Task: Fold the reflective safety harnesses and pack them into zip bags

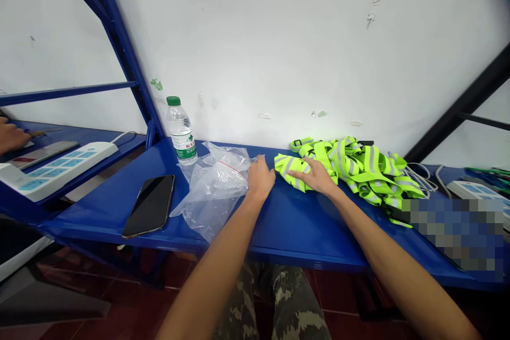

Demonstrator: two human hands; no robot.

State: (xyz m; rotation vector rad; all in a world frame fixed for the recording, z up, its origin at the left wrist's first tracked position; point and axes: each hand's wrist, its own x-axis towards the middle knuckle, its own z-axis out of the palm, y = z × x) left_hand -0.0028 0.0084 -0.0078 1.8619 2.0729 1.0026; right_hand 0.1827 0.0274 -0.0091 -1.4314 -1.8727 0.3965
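My left hand (260, 178) rests on the right end of a clear plastic bag (213, 186), its fingers on the crumpled film. My right hand (314, 176) lies flat with spread fingers on a folded part of a heap of neon yellow reflective vests (360, 172) with silver stripes. The two hands are a short way apart. Both lie on a blue steel shelf (279, 223). Neither hand appears to grip anything.
A black smartphone (149, 206) and a green-capped water bottle (181, 132) stand left of the bag. A white power strip (59, 170) lies at left, with a co-worker's hand (11, 135) beyond it. Another power strip (470, 190) and white cables (422, 178) lie at right. A pixelated patch covers the front right.
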